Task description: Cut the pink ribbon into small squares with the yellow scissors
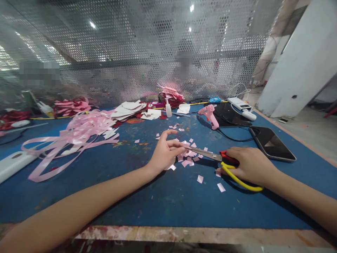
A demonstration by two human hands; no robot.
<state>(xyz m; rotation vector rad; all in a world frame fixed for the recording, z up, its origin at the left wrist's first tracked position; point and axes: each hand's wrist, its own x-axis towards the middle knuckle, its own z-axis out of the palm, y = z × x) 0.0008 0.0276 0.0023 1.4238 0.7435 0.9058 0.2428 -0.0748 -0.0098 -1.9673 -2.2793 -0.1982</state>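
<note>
- gripping scissors (214, 156), right hand (247, 164), head view: fingers wrapped about the red and yellow handles; blades directed leftward, tips at the left hand.
- left hand (163, 151): fingers curled, thumb and fingertips at the blade tips; whether anything is pinched there, cannot tell.
- small pink squares (185, 163), cut pieces: loose cluster under and around the blades, near the left hand; a few strays nearer the front edge, others farther back.
- pink ribbon (79, 131), glossy: tangled heap with long loops, on the left side of the worktop (131, 203), which is blue and paint-stained.
- white sheets (127, 109): stacked pile, just beside the ribbon heap, at the back.
- pink and red strips (72, 106): bundle, behind the ribbon.
- white bottle (168, 109), narrow nozzle: upright, back centre.
- pink glue gun (212, 117), black cord: right of centre, by a flat black panel (229, 114).
- dark-screened device (273, 143): lying flat, beyond the right hand.
- white case (15, 164): left edge, partly out of frame.
- perforated screen (126, 45), grey: standing behind the worktop.
</note>
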